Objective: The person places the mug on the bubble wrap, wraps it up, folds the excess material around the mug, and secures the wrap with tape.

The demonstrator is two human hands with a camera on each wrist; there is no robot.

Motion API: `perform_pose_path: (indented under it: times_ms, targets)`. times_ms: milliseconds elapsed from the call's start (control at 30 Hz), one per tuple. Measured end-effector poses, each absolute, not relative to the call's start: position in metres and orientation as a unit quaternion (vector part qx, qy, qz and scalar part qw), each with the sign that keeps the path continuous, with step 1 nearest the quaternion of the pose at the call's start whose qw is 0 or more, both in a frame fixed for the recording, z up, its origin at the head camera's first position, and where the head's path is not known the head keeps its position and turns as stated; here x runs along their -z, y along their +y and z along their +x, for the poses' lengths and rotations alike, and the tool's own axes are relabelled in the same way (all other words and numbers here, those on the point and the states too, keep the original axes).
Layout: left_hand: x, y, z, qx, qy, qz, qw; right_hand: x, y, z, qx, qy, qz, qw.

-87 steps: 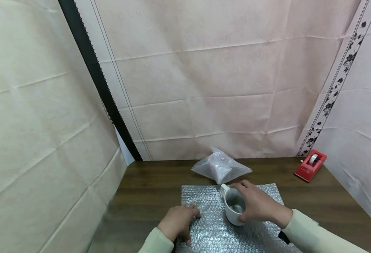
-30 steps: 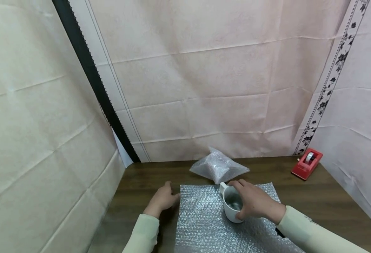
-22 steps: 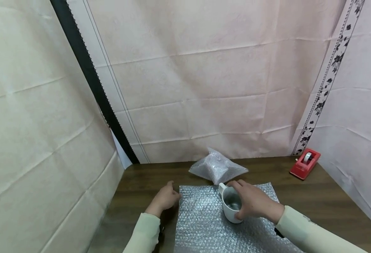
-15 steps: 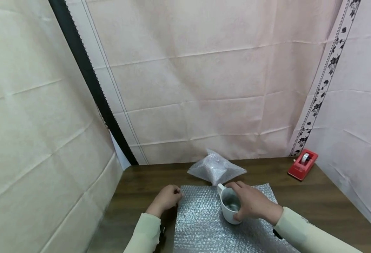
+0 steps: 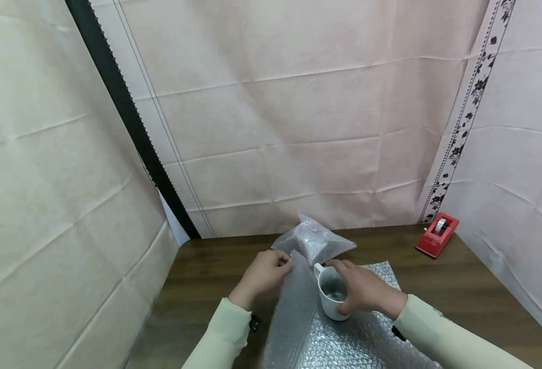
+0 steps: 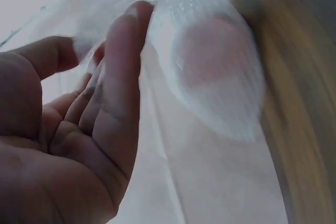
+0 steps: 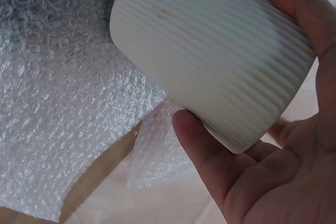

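Pale creased cloth (image 5: 275, 118) hangs behind and beside a dark wooden desk (image 5: 215, 266). On it, a white mug (image 5: 332, 293) stands, seemingly upright, on a sheet of bubble wrap (image 5: 335, 351), its handle toward eleven o'clock. The right hand (image 5: 367, 288) comes in from four o'clock and grasps the mug's ribbed outside, fingers at the far side and thumb at the near, spread about as wide as the mug; this hold probably steadies it and pins the sheet beneath. At ten o'clock from the mug, the left hand (image 5: 263, 274) appears to pinch the sheet's far left corner between thumb and curled fingers, hardly parted, with the sheet's left side raised off the desk; a corner likely gives the best control of such limp material. Beyond the mug, between eleven and twelve o'clock, lies a puffy bubble-wrapped bundle (image 5: 314, 242), its contents hard to make out. Farther off, at two o'clock, a red tape dispenser (image 5: 437, 236) sits near the desk's right edge, perhaps placed there to leave the sheet room.
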State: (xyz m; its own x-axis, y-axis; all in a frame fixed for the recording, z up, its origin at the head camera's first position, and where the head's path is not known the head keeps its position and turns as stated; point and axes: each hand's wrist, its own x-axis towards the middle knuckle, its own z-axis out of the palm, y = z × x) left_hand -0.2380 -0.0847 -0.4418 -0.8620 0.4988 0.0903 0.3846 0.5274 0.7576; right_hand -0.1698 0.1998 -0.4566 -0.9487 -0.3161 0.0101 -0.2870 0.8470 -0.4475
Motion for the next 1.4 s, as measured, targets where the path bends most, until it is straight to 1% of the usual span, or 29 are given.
perform_pose_path:
  times_ms: [167,233,300,433,533,633,767,867,967,1033,1133,1267,1333,1400]
  targets:
    - [0.433,-0.054,-0.237,-0.47,0.84,0.255,0.096,0.459,0.199,-0.173,0.228,0.962,-0.145,0.042]
    - [0.433,-0.045,-0.237,-0.466,0.84,0.26,0.099,0.461,0.2,-0.174,0.234,0.961,-0.14,0.05]
    - [0.433,-0.038,-0.236,-0.446,0.849,0.27,0.09,0.461,0.201,-0.175,0.243,0.958,-0.136,0.061]
    - [0.437,-0.031,-0.235,-0.416,0.851,0.303,0.099,0.461,0.203,-0.175,0.258,0.955,-0.125,0.08]
    - [0.443,-0.03,-0.235,-0.394,0.844,0.343,0.12,0.46,0.206,-0.174,0.256,0.955,-0.129,0.075]
    - [0.45,-0.034,-0.234,-0.369,0.842,0.373,0.122,0.46,0.209,-0.173,0.264,0.952,-0.143,0.06]
    - [0.457,-0.04,-0.234,-0.32,0.837,0.434,0.09,0.46,0.214,-0.176,0.288,0.944,-0.152,0.057]
    - [0.46,-0.041,-0.236,-0.263,0.83,0.489,0.05,0.461,0.22,-0.18,0.304,0.938,-0.154,0.067]
    - [0.463,-0.041,-0.235,-0.22,0.828,0.515,0.023,0.461,0.225,-0.183,0.316,0.931,-0.161,0.082]
    - [0.466,-0.04,-0.234,-0.2,0.827,0.526,0.004,0.461,0.228,-0.185,0.31,0.931,-0.174,0.082]
    - [0.469,-0.04,-0.233,-0.191,0.825,0.532,-0.009,0.462,0.231,-0.188,0.304,0.93,-0.184,0.09]
    - [0.473,-0.04,-0.23,-0.19,0.827,0.53,0.002,0.465,0.237,-0.191,0.309,0.927,-0.188,0.1]
    - [0.475,-0.039,-0.229,-0.181,0.824,0.537,-0.004,0.467,0.24,-0.193,0.31,0.924,-0.2,0.097]
    - [0.477,-0.038,-0.228,-0.168,0.819,0.549,-0.024,0.471,0.244,-0.196,0.311,0.921,-0.213,0.095]
